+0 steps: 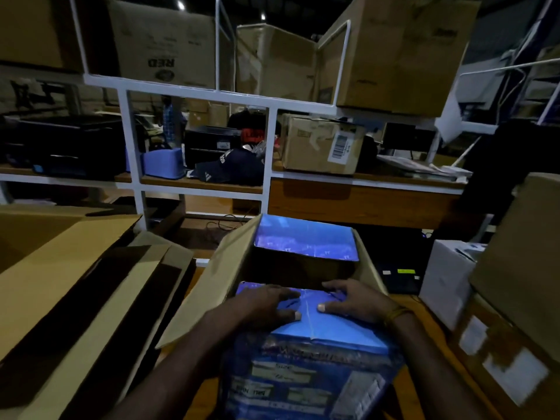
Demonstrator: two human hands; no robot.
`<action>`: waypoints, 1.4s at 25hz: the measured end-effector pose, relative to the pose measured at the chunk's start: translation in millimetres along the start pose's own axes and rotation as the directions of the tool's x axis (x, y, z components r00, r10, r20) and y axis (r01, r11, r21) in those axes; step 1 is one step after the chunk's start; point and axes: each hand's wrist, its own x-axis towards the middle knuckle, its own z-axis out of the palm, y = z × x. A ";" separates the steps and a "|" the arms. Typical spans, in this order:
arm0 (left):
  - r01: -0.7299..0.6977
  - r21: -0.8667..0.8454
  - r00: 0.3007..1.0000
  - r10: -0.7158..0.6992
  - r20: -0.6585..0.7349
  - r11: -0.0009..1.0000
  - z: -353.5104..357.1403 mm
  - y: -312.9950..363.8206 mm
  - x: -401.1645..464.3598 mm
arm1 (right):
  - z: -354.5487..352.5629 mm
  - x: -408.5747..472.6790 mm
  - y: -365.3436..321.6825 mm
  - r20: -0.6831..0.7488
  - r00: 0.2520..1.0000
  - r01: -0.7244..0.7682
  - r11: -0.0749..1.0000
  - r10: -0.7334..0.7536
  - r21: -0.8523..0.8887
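A blue printed box [312, 368] stands at the near edge of an open brown carton [209, 286], its label side facing me. My left hand [266, 304] lies flat on the box's top at the left. My right hand [351, 301] lies flat on the top at the right, thumbs pointing toward each other. A second blue box [306, 237] sits deeper in the carton at its far end. A dark gap lies between the two blue boxes.
Flattened and open cartons [75, 283] lie to the left. A white box [445, 277] and taped brown cartons [512, 353] crowd the right. Behind stands a white metal rack [269, 153] with cartons, a dark cap [233, 168] and black devices.
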 end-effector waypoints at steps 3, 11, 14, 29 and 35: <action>0.013 0.076 0.998 -0.008 -0.063 0.997 -5.5 9.1 4.9 | -13.5 0.1 -1.5 -0.159 0.981 0.100 0.990 -0.116 -0.104; 0.087 0.303 0.881 0.069 -0.469 0.949 -45.9 60.8 -22.7 | -34.9 -47.4 -22.9 -0.595 0.705 0.234 0.919 -0.386 -0.318; 0.031 0.237 0.784 0.123 -0.609 0.971 -55.7 79.2 -49.3 | -32.0 -83.9 -39.5 -0.674 0.624 0.218 0.916 -0.395 -0.336; -0.159 0.136 0.981 0.141 0.133 0.978 14.4 62.4 -154.8 | 47.2 -222.0 -51.6 -0.014 0.982 0.187 0.982 -0.186 0.030; -0.054 0.187 0.997 0.063 -0.047 0.981 57.3 29.9 -132.1 | 80.9 -183.1 -41.1 -0.120 0.992 0.031 0.990 -0.048 -0.140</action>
